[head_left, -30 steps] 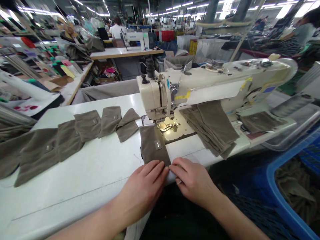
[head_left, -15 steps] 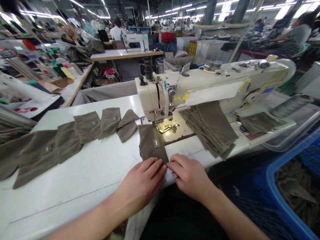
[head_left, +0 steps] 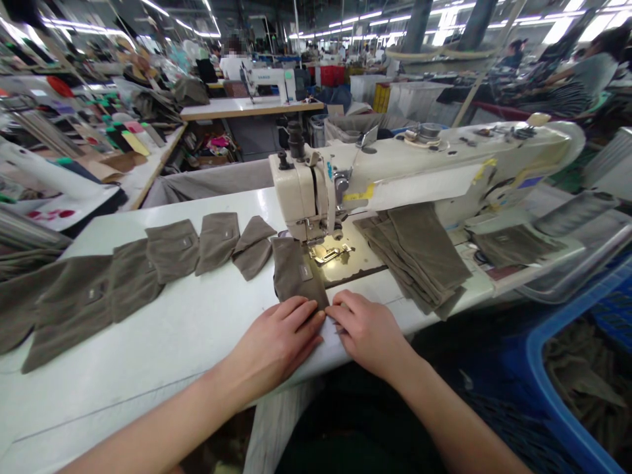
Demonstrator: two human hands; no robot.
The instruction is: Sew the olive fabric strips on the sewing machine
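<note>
A brown-grey fabric piece with a small label lies on the white table, its far right side by the needle and presser foot of the sewing machine. On its near end my left hand presses down, fingers close together and holding the cloth. At the near right corner, my right hand pinches the edge between thumb and fingers. Something small and greyish shows under the right fingers; its kind is unclear. The fingertips of both hands almost meet.
A chain of similar fabric pieces trails left across the table. Right of the needle lies a stack of cut pieces. A labelled piece rests farther right. A blue basket holding fabric stands at the lower right.
Both hands have slid forward a little with the fabric piece, which has shifted away from me along the needle area. The chain and the stack stay in place.
</note>
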